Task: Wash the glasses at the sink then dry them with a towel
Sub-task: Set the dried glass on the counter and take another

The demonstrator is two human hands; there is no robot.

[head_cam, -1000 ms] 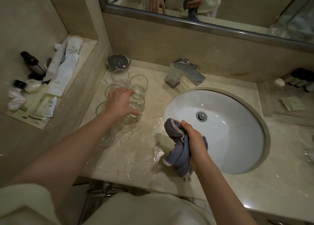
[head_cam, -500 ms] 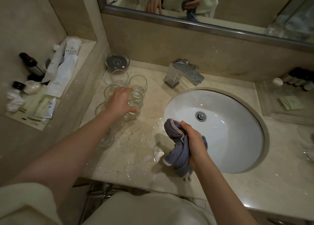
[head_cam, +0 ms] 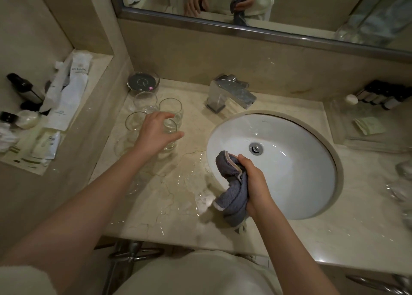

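Several clear glasses stand grouped on the wet marble counter point(head_cam: 156, 205), left of the white sink point(head_cam: 289, 183). My left hand point(head_cam: 151, 134) reaches over the group and grips the front-right glass point(head_cam: 170, 128) from above, thumb on its near side and fingers on the far rim. Behind it stand a glass point(head_cam: 171, 107) and another glass point(head_cam: 145, 99). A further glass point(head_cam: 133, 121) is half hidden by my hand. My right hand point(head_cam: 256, 183) holds a bunched grey towel point(head_cam: 234, 192) over the sink's left rim.
A chrome faucet point(head_cam: 231, 92) stands behind the basin. A round glass dish point(head_cam: 143, 83) sits behind the glasses. Tubes and bottles point(head_cam: 66, 98) fill the left ledge; dark bottles point(head_cam: 383, 94) and a tray lie at the right. Water is pooled point(head_cam: 189, 183) between glasses and sink.
Almost nothing: my left hand stays on the same glass with a slightly shifted grip, and my right hand keeps the towel in place.
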